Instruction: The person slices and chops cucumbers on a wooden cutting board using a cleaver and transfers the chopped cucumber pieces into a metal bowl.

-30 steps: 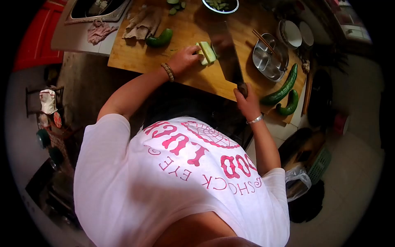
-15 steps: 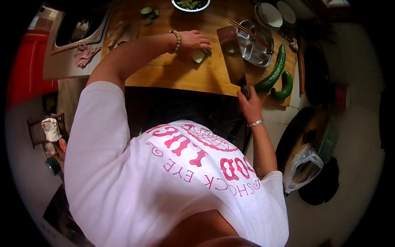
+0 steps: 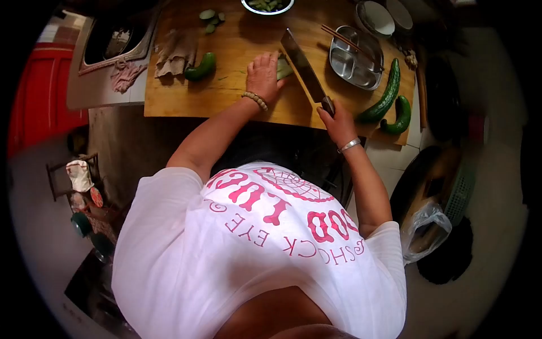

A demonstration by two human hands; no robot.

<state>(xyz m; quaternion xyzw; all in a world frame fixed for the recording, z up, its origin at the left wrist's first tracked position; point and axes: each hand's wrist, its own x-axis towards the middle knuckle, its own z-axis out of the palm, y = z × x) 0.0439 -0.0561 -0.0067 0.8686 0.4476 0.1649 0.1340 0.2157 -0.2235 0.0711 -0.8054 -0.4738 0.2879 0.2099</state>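
My left hand [image 3: 264,77] lies on the wooden board [image 3: 226,104], palm down, its fingers partly spread over a cut cucumber piece [image 3: 283,67] that shows at its right side. A bead bracelet circles that wrist. My right hand [image 3: 338,122] is wrapped round the dark handle of a broad cleaver [image 3: 304,68]. The blade points up and to the left, tilted with its flat turned partly edge-on, just right of the cucumber piece. How much cucumber lies under my left hand is hidden.
A green cucumber part [image 3: 201,66] lies beside a cloth [image 3: 176,55] at left. Cut ends [image 3: 211,27] and a bowl [image 3: 266,12] of pieces are at the back. Right: a steel divided tray [image 3: 355,70] with chopsticks [image 3: 344,37], and two whole cucumbers [image 3: 387,99] [image 3: 402,114].
My left hand moved off the cucumber piece's left side, reached across it from behind, then swung back down and flattened over it. The cleaver's blade has turned more edge-on.
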